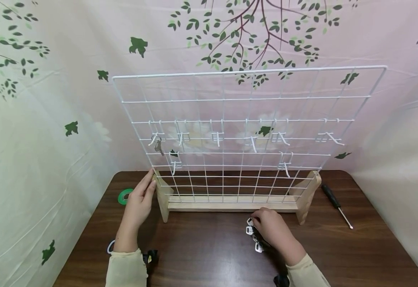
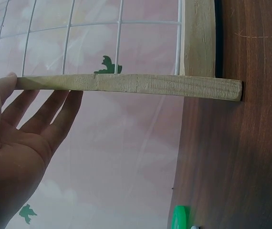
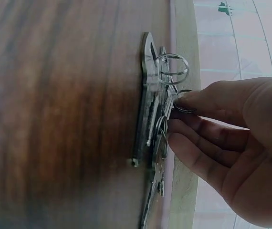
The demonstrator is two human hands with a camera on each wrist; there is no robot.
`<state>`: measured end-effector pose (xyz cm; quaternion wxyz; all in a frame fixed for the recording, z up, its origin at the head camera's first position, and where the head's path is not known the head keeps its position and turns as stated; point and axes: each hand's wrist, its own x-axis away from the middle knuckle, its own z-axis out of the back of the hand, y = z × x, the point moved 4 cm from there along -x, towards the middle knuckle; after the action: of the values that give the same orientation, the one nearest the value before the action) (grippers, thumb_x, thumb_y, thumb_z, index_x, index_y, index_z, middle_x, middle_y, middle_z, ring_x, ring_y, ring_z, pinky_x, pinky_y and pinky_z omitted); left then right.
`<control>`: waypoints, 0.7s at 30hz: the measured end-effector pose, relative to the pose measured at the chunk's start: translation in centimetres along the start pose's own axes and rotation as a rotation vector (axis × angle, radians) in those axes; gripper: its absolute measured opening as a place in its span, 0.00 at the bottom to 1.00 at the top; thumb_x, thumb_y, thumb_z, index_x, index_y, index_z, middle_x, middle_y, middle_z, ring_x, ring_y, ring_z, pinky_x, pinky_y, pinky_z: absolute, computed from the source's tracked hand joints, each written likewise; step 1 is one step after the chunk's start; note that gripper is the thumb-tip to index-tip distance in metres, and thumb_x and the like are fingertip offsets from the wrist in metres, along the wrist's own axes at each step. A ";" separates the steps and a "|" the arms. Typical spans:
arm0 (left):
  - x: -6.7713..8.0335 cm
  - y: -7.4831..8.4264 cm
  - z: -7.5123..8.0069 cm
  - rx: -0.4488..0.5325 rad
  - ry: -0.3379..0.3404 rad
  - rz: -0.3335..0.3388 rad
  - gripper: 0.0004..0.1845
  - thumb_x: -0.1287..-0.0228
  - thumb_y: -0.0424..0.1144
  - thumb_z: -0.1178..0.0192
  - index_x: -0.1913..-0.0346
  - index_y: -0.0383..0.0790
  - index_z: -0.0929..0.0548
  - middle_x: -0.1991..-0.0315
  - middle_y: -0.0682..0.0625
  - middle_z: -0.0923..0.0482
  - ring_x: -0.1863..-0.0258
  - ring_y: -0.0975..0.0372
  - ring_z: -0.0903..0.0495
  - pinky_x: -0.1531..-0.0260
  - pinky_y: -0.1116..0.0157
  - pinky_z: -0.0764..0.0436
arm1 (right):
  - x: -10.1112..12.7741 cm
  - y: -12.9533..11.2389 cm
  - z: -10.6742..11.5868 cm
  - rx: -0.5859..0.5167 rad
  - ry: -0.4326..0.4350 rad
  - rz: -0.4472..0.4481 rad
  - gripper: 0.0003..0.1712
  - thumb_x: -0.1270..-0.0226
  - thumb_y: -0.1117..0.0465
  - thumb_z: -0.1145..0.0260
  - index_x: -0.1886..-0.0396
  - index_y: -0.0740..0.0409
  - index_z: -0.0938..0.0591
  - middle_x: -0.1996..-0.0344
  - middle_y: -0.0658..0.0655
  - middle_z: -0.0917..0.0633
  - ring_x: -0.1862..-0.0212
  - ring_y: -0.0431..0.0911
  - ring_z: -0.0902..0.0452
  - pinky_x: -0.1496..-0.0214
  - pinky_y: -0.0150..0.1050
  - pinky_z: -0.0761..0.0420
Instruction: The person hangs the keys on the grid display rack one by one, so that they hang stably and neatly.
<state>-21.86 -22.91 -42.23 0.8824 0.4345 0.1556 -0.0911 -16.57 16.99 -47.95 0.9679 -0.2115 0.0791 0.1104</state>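
My left hand (image 1: 139,201) lay with its fingers straight and spread against the left wooden foot (image 1: 162,199) of the rack, thumb along the foot's upper edge in the left wrist view, holding nothing. My right hand (image 1: 271,229) was curled over a bunch of keys (image 1: 252,233) on the desk (image 1: 209,255), just in front of the rack's wooden base bar (image 1: 230,206); in the right wrist view the fingertips (image 3: 183,102) pinched one of the split rings (image 3: 173,70) while the flat metal keys lay stacked on edge against the dark wood. The keys looked silvery, several joined by wire rings. The desk was dark brown with a visible grain and rounded corners. Standing on it, the white wire grid (image 1: 244,131) rose upright between two pale wooden feet, the right foot (image 1: 307,195) matching the left. Small white hooks (image 1: 284,137) hung in two rows across the grid, and a single key (image 1: 158,145) dangled from the leftmost upper hook. A roll of green tape (image 1: 124,196) lay just left of my left hand, and a screwdriver (image 1: 336,205) with a black handle lay to the right of the rack, well apart from my right hand. Behind everything hung a pale cloth backdrop (image 1: 51,119) printed with green leaves, branches and small birds.
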 end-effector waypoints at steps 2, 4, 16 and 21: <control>0.1 0.0 0.0 -0.005 0.000 -0.001 0.28 0.12 0.44 0.52 0.16 0.46 0.36 0.17 0.42 0.36 0.21 0.43 0.30 0.30 0.52 0.26 | 0.1 -0.2 0.2 -0.007 -0.006 -0.009 0.06 0.34 0.69 0.29 0.65 0.57 0.07 0.66 0.53 0.09 0.60 0.51 0.10 0.55 0.51 0.11; 0.1 0.0 0.0 -0.011 0.002 -0.002 0.28 0.12 0.44 0.52 0.16 0.46 0.36 0.17 0.42 0.36 0.21 0.43 0.30 0.29 0.51 0.27 | 0.2 -0.2 0.4 -0.017 -0.013 -0.017 0.05 0.32 0.68 0.29 0.64 0.56 0.07 0.65 0.54 0.07 0.58 0.51 0.09 0.53 0.51 0.10; 0.1 0.0 0.1 -0.010 0.008 -0.008 0.28 0.12 0.44 0.51 0.16 0.46 0.36 0.17 0.43 0.35 0.21 0.44 0.29 0.28 0.52 0.28 | 0.2 -0.7 0.4 -0.110 -0.065 -0.015 0.05 0.27 0.61 0.27 0.59 0.52 0.06 0.60 0.48 0.05 0.53 0.47 0.07 0.46 0.50 0.09; 0.0 0.0 0.0 -0.005 0.008 -0.013 0.28 0.12 0.43 0.51 0.16 0.46 0.35 0.17 0.43 0.35 0.21 0.44 0.29 0.29 0.54 0.28 | 0.1 -1.1 0.5 -0.188 -0.088 0.007 0.08 0.25 0.60 0.29 0.54 0.52 0.06 0.56 0.47 0.05 0.49 0.47 0.07 0.43 0.49 0.09</control>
<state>-21.85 -22.93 -42.22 0.8822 0.4318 0.1623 -0.0946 -16.19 16.27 -47.15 0.9460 -0.2959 0.0264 0.1300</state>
